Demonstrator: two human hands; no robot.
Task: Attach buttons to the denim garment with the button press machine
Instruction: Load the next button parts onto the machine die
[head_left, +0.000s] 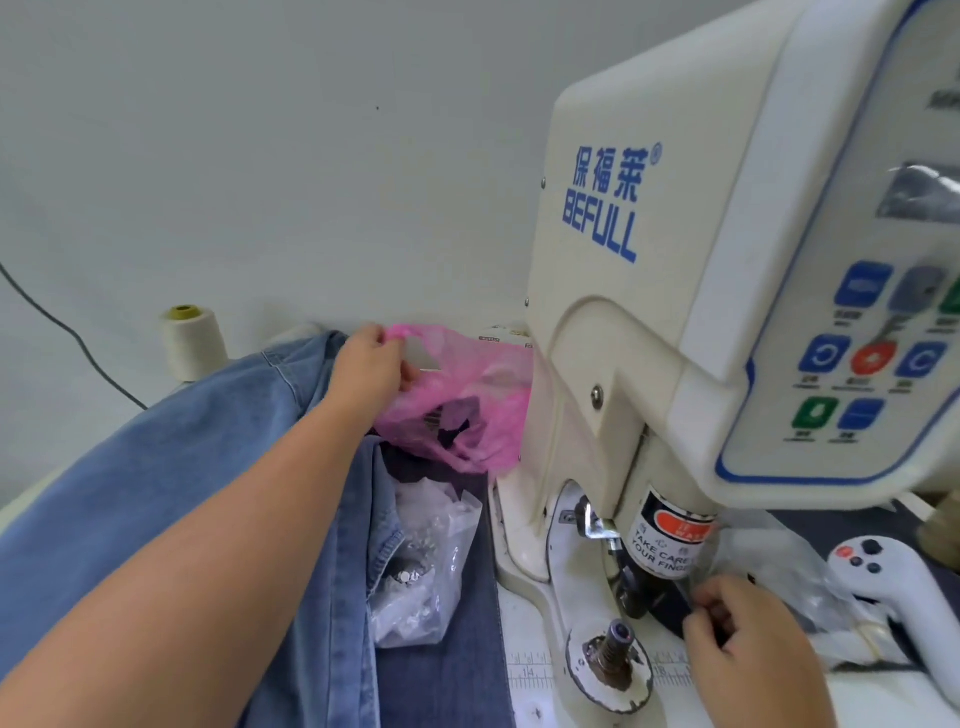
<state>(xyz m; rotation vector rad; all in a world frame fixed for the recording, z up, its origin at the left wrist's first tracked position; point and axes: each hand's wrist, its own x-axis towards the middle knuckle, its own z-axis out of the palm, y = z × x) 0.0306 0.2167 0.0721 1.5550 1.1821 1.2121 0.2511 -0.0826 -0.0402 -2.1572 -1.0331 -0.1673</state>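
— While the left hand (371, 364) pinches the pink plastic bag (467, 400) by its rim, where's the denim garment (171, 499)?
— Under that forearm, left of the button press machine (675, 312).
— And the right hand (737, 631)?
— Fingers curled at the press head; whether it holds anything, I cannot tell.

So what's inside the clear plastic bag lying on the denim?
The clear plastic bag holds small silvery metal pieces, probably button parts; crumpled plastic hides how many. It lies on the denim garment.
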